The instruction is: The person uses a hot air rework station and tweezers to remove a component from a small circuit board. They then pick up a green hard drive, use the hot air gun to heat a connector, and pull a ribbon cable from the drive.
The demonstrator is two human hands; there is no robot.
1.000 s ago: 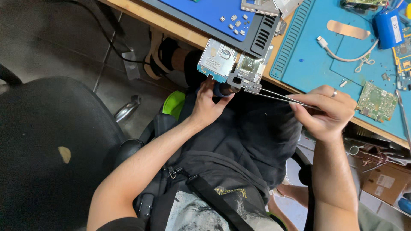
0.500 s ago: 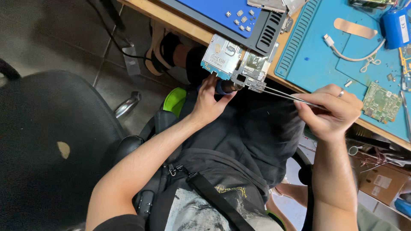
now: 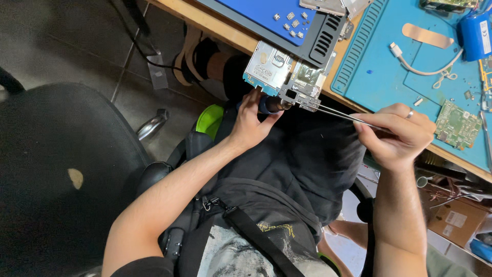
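Observation:
My left hand [image 3: 251, 120] grips a dark round part under a metal device frame [image 3: 284, 77] with silver shielding, holding it out past the wooden table edge over my lap. My right hand [image 3: 397, 136] is closed on thin metal tweezers [image 3: 341, 114], and their tips touch the frame's lower right corner. A ring shows on one finger of that hand.
On the table lie a blue work mat [image 3: 410, 56], a dark tray with small loose chips [image 3: 292, 20], a green circuit board [image 3: 457, 124], a white cable [image 3: 425, 66] and a blue battery pack [image 3: 475, 36]. A black chair [image 3: 51, 174] stands at my left. Boxes and wires sit under the table at right.
The view has shifted a little; both hands keep their hold. The tweezers stay at the frame's corner, with my right hand slightly lower and farther right.

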